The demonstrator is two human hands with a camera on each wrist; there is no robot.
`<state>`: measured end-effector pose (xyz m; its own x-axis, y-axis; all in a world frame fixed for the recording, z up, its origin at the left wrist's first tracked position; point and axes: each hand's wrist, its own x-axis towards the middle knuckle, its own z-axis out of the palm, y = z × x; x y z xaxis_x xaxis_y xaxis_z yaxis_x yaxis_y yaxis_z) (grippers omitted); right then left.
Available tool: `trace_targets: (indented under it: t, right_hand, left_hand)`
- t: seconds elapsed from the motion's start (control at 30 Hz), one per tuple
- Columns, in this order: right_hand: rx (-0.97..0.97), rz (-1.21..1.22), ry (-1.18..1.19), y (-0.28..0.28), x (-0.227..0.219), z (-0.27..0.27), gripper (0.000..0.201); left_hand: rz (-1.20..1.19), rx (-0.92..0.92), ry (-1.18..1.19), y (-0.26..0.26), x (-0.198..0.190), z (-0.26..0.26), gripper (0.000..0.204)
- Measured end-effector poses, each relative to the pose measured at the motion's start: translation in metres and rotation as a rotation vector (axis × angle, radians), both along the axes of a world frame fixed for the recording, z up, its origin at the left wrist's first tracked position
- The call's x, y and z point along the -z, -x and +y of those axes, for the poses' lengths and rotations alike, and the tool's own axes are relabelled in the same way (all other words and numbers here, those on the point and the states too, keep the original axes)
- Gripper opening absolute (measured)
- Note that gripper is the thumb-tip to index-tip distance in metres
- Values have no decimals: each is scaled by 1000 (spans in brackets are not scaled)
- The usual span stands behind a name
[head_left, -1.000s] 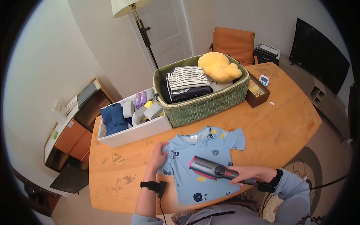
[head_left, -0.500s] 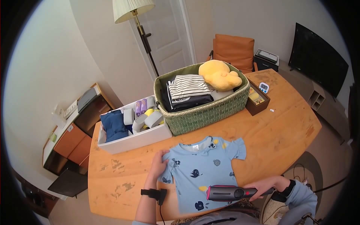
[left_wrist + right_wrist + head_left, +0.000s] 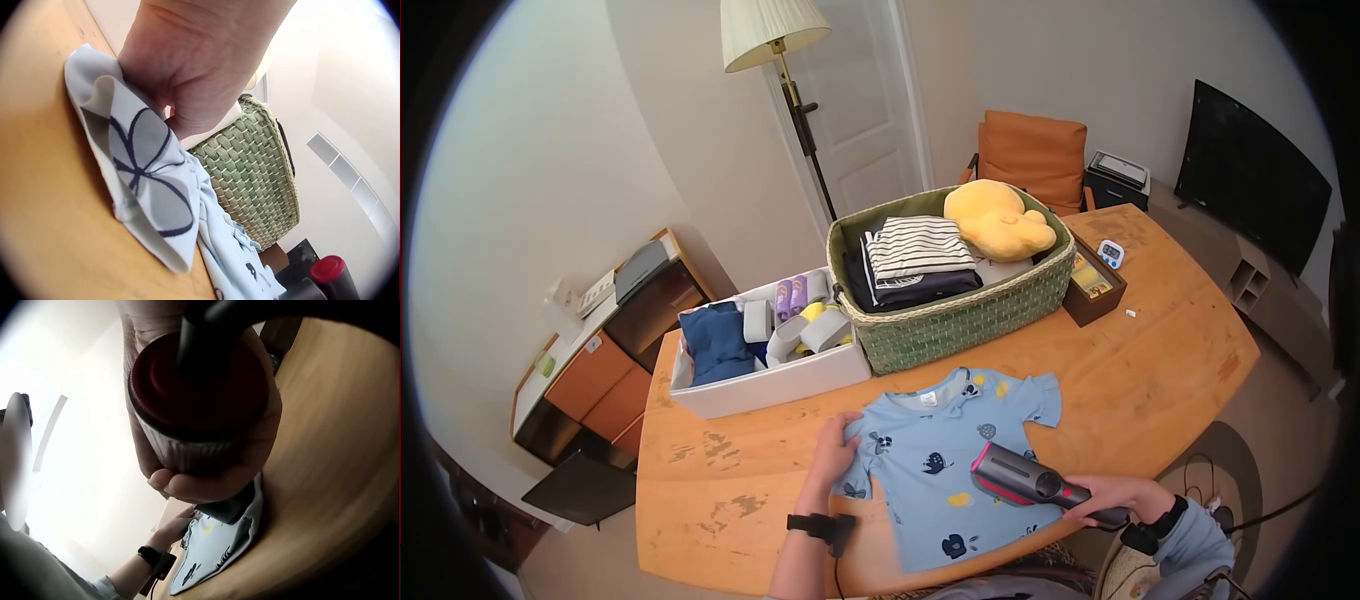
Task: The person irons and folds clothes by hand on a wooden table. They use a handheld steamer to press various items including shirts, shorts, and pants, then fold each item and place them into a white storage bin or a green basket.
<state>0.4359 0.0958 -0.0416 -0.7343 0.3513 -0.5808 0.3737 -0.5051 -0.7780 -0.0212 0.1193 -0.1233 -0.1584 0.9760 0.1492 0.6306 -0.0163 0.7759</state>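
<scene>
A light blue short-sleeved T-shirt point(image 3: 920, 460) with dark and yellow prints lies spread on the table point(image 3: 750, 450). In the head view my left hand point(image 3: 832, 448) pinches the shirt at the shoulder of its left-side sleeve. The left wrist view shows that sleeve point(image 3: 150, 175) puckered below the fingers. My right hand point(image 3: 1105, 497) grips the handle of a dark grey handheld garment steamer point(image 3: 1020, 474) with a pink-edged head. Its head overlaps the shirt's right side in the head view. In the right wrist view, fingers point(image 3: 206, 487) wrap around the handle below its red end cap point(image 3: 187, 394).
Behind the shirt stand a white box point(image 3: 775, 390) of rolled clothes and a green woven basket point(image 3: 960, 335) holding folded clothes and a yellow plush toy point(image 3: 1000, 220). A brown box point(image 3: 1095, 300) and a small timer point(image 3: 1111, 253) sit to the right.
The steamer went right and toward the shirt's lower edge, then came back up a little and tilted. My left hand has stayed at the sleeve. The head view has shifted slightly.
</scene>
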Motion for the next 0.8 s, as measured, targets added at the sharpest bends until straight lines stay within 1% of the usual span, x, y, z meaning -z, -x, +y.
trace_targets:
  t: [0.13,0.2,0.23,0.3,0.33,0.4,0.43,0.47,0.53,0.67,0.8]
  right_hand:
    - [49,24,6,-15,-8,-5,47]
    - [191,-14,16,-22,-16,-9,46]
    - [189,-16,16,-28,-18,-10,46]
    - [378,-22,0,-41,-17,-12,45]
    - [378,-23,-2,-47,-16,-11,45]
    - [514,-8,-44,-57,-15,-9,44]
    - [564,-31,-81,-62,-14,-8,42]
    - [564,-30,-83,-67,-14,-6,42]
    - [685,-16,-122,-77,-10,-1,41]
    - [753,-1,-140,-92,-8,13,37]
    - [766,-8,-192,-106,0,28,36]
  left_hand:
    - [-4,-18,12,0,3,1,38]
    - [-4,-23,18,1,4,1,38]
    - [-2,-16,16,1,4,1,38]
    - [-1,-9,14,1,4,1,39]
    - [-6,-11,14,0,3,1,39]
    - [-11,-12,11,0,2,1,39]
    - [-8,-8,6,0,2,1,39]
    - [-4,-5,1,0,2,1,39]
    - [-7,-7,5,0,3,1,39]
    - [3,-12,7,1,5,1,38]
    - [14,-23,16,-1,2,0,38]
